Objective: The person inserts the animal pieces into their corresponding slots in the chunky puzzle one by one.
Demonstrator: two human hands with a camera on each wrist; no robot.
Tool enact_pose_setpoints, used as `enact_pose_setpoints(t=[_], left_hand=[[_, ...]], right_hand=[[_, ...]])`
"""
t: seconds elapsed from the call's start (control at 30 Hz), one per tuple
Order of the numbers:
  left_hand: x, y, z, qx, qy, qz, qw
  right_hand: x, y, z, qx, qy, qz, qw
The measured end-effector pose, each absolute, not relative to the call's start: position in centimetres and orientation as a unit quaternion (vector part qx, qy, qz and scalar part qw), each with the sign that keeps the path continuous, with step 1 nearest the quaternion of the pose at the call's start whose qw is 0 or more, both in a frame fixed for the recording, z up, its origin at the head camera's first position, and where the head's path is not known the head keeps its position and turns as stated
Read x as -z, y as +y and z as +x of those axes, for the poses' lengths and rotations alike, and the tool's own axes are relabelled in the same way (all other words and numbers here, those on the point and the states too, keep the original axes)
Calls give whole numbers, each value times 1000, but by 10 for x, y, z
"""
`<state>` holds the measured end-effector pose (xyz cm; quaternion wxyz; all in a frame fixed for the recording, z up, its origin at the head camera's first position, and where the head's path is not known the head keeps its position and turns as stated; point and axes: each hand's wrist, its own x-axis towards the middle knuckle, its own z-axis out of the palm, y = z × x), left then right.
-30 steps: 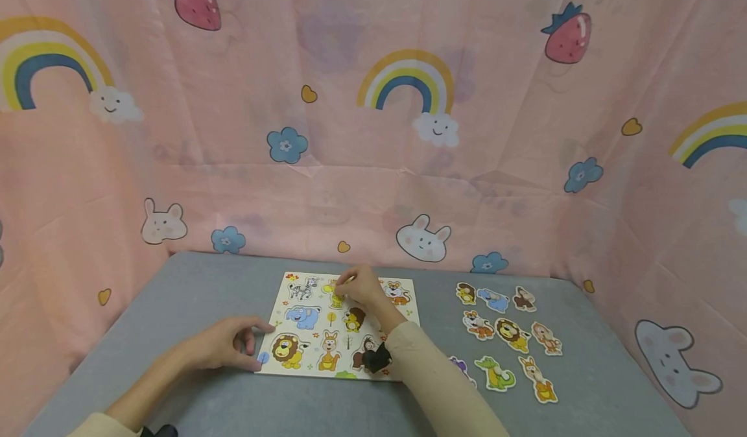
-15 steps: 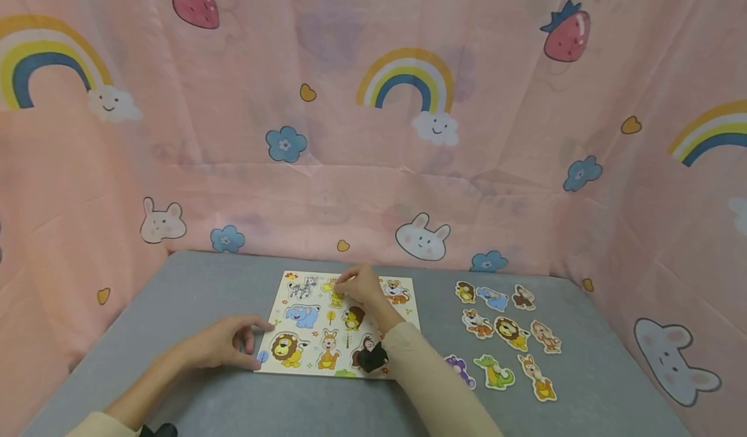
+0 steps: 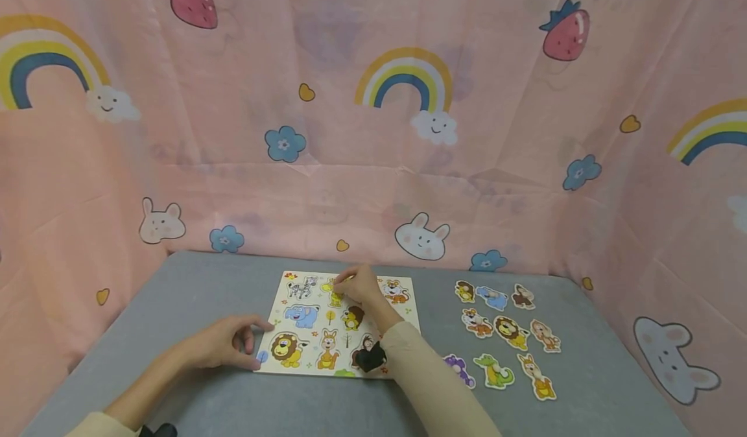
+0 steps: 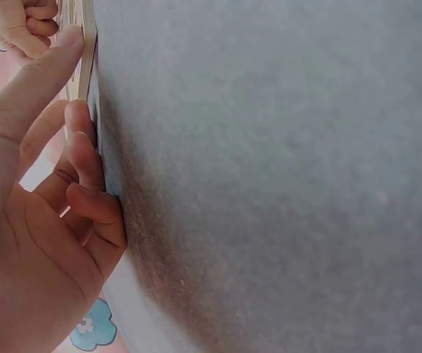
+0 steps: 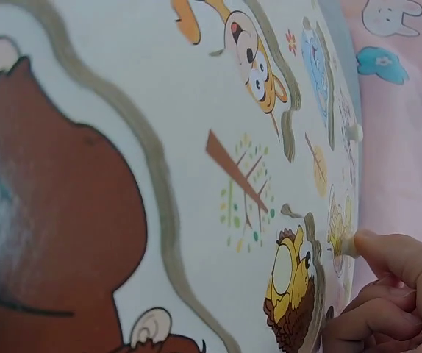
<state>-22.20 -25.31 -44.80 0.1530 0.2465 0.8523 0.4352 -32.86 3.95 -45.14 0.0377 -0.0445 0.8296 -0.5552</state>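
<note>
A wooden puzzle board (image 3: 309, 338) printed with animals lies on the table. My left hand (image 3: 224, 343) rests at its near left corner, thumb and index finger apart and touching the edge. In the left wrist view the straight thumb (image 4: 49, 70) lies on the board's edge, other fingers bent loosely against the table. My right hand (image 3: 360, 288) is over the board's far middle. Its thumb and a finger pinch the small white knob (image 5: 350, 247) of the yellow giraffe piece (image 3: 334, 299). The hand hides part of the far row.
Several loose animal pieces lie in rows on the right, among them a lion (image 3: 511, 332), a crocodile (image 3: 494, 371) and a kangaroo (image 3: 537, 377). A purple piece (image 3: 460, 371) is beside the right sleeve. A pink patterned cloth (image 3: 327, 184) stands behind the grey table (image 3: 280, 411).
Both hands hold nearly the same place. The right forearm has shifted slightly left, so more of the purple piece shows than a second ago.
</note>
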Motion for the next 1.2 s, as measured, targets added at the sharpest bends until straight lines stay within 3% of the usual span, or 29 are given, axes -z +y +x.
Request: enact_pose_setpoints(t=[0.27,0.67,0.9,1.2], left_hand=[[447,-252,-222,-440,850,244,155],[446,-252,-222,-437,851,244,158],[445,-252,-221,-438,851,244,159],[448,-254,-223,-441,850,244,155]], right_hand=[[448,46,-331,567,819,-49,77],[450,56,-332,541,829,-106,92],[451,56,-335,525,838,-132,73],[450,54,-334,551,821,-117,92]])
